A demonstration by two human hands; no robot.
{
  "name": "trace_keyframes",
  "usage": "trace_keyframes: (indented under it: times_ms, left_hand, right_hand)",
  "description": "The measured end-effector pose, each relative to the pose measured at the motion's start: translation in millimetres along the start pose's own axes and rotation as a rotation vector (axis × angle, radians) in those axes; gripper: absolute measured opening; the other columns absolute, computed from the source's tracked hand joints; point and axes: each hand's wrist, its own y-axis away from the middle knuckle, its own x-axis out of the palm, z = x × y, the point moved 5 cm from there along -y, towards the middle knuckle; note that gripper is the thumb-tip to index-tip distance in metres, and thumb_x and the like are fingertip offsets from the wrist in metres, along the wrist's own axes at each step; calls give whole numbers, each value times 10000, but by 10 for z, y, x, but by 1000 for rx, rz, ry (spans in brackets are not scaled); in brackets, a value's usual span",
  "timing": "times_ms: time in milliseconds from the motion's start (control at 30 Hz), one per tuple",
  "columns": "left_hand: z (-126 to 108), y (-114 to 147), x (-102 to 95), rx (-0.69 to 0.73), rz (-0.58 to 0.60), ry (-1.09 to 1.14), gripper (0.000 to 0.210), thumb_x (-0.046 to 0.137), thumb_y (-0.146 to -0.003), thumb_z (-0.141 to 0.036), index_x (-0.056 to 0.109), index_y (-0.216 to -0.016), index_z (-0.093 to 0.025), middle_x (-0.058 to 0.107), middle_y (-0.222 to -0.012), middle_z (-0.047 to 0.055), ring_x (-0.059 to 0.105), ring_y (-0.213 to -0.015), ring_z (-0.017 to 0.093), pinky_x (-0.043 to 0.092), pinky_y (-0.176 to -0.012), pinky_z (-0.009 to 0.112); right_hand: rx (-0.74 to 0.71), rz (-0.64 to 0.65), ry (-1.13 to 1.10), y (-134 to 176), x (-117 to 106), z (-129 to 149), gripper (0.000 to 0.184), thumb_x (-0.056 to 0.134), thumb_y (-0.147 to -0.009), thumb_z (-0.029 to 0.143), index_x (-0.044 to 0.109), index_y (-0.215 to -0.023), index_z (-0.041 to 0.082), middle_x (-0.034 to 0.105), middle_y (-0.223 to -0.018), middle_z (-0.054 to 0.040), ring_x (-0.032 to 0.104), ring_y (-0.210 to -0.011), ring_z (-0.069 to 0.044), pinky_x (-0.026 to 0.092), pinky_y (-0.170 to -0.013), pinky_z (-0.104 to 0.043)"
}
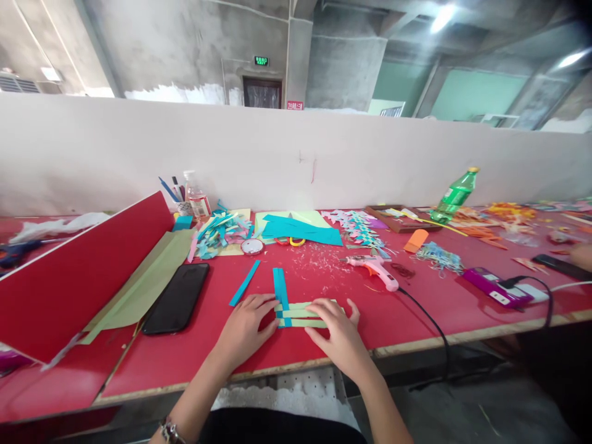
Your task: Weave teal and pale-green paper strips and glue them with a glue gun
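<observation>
Two blue paper strips (280,283) lie upright side by side on the red table, crossed by several pale green paper strips (296,314) that run sideways through them. My left hand (250,324) rests at the left edge of the crossing, thumb and index finger apart, fingertips touching the strips. Over the right part of the green strips spreads my right hand (337,333), its fingertips on the paper and its thumb just below. The right ends of the green strips are partly hidden under that hand. A loose blue strip (245,283) lies slanted beyond my left hand.
A black phone (176,298) and green paper (143,290) lie left, beside a red board (87,271). Cut scraps (222,233) and blue sheets (300,230) are behind. A pink glue gun (377,270), its cord, a purple power strip (497,287) and a green bottle (456,196) stand right.
</observation>
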Motion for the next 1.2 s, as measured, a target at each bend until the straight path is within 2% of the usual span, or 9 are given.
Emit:
trace_keyframes:
  times_ms: [267, 367, 467, 567, 733, 833, 933, 1067, 1200]
  left_hand:
    - [-253, -43, -6, 66, 16, 59, 319, 390, -851, -218, 508, -1147, -227, 515, -1211, 35, 482, -1087, 171, 400, -924, 324]
    - [-283, -111, 31, 73, 70, 47, 355, 373, -863, -234, 451, -1209, -209, 471, -1268, 41, 432, -1149, 171, 369, -957, 330]
    - [-243, -130, 89, 67, 141, 15, 380, 315, -885, -224, 390, -1256, -202, 413, -1321, 44, 362, -1212, 175, 311, -1000, 377]
    - [-168, -104, 67, 39, 122, -16, 411, 362, -873, -290, 348, -1278, -222, 376, -1344, 53, 334, -1229, 206, 261, -1016, 447]
    - [-33, -81, -142, -29, -7, -2, 374, 388, -861, -317, 425, -1212, -194, 433, -1277, 88, 382, -1188, 211, 342, -973, 383]
    - [27, -59, -165, -50, 3, 15, 352, 419, -845, -317, 457, -1176, -204, 469, -1240, 79, 430, -1146, 213, 351, -966, 387]
    - [51, -6, -77, -74, 45, 49, 410, 446, -827, -327, 415, -1216, -203, 457, -1261, 79, 416, -1161, 213, 357, -964, 377]
    - [36, 71, 36, -94, 88, 60, 469, 462, -812, -350, 373, -1250, -210, 404, -1315, 78, 354, -1213, 227, 321, -988, 403]
    - [4, 112, -14, -74, 13, 66, 447, 493, -796, -300, 396, -1223, -209, 412, -1292, 86, 384, -1181, 221, 349, -966, 382]
  right_hand:
    - [0, 40, -33, -2, -2, 11, 195, 468, -792, 298, 541, -972, 280, 575, -1072, -13, 535, -982, -183, 100, -970, -511]
    - [3, 38, -41, -5, -6, 14, 204, 456, -798, 303, 549, -979, 282, 576, -1083, -28, 540, -971, -194, 76, -964, -538]
    - [3, 33, -54, -5, -5, 11, 201, 457, -800, 305, 553, -974, 280, 578, -1082, -32, 543, -961, -192, 63, -968, -536]
    - [-7, 25, -31, -5, -2, 9, 195, 460, -799, 314, 558, -965, 286, 584, -1065, -19, 550, -947, -183, 84, -974, -521]
    - [-11, 19, 5, -3, 4, 2, 203, 453, -798, 325, 558, -968, 291, 582, -1075, -20, 553, -954, -192, 114, -969, -526]
    - [-2, 25, -3, 1, 12, -10, 192, 460, -795, 324, 551, -962, 296, 556, -1130, -21, 517, -1029, -211, 99, -965, -542]
    - [-2, 16, -3, 8, 17, -16, 200, 478, -785, 328, 539, -973, 302, 526, -1177, -19, 487, -1075, -219, 101, -960, -543]
    - [15, -74, -15, 29, -4, -15, 208, 474, -785, 305, 534, -983, 287, 554, -1113, -37, 507, -1036, -207, 99, -962, -517]
    - [2, -225, -10, 58, -68, 10, 157, 428, -808, 258, 566, -880, 253, 597, -958, -27, 551, -920, -170, 144, -956, -438]
